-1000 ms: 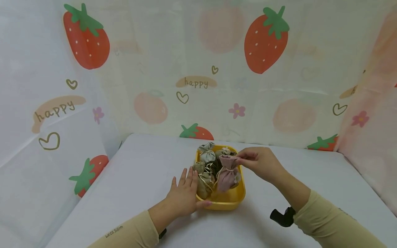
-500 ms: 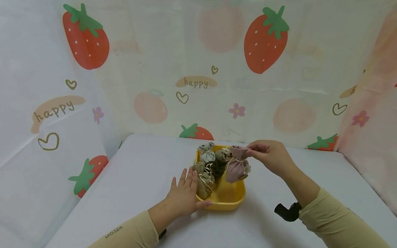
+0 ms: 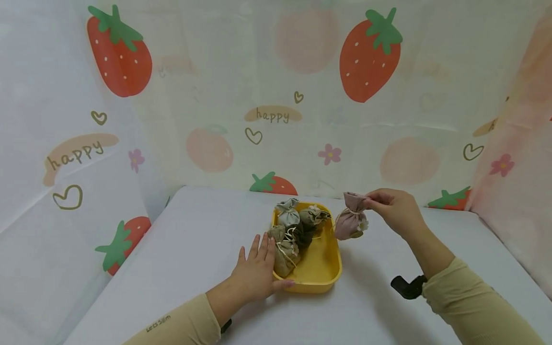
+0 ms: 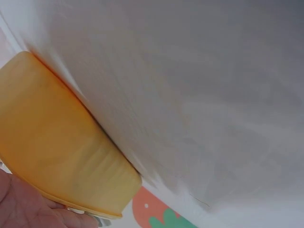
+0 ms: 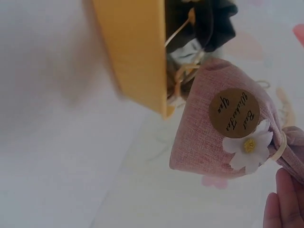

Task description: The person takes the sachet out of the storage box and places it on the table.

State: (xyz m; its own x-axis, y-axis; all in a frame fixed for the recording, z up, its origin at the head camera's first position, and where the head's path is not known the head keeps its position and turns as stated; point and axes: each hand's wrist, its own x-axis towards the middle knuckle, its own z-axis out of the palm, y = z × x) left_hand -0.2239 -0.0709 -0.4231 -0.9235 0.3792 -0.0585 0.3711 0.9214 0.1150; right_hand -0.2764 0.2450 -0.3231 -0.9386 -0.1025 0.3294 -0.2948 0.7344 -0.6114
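Head view: a pink cloth pouch (image 3: 347,226) was pinched clear by the right hand (image 3: 400,211), grey-to-green cloth pouches (image 3: 285,261) left in the yellow plastic tray (image 3: 312,288) touched by the straight-fingered left hand (image 3: 255,274).

Up high on the pale printed sheet (image 3: 241,72), two big red strawberries (image 3: 371,64), one left, one right! Mid-sheet, there's "happy" lettering (image 3: 273,115) on a peach streak, outlined hearts (image 3: 253,136) above and below it. A pink flower (image 3: 329,154) to its right, a faded fruit print (image 3: 210,149) to its left, and down below, the white surface (image 3: 207,225), spreading out to the sheet's foot!
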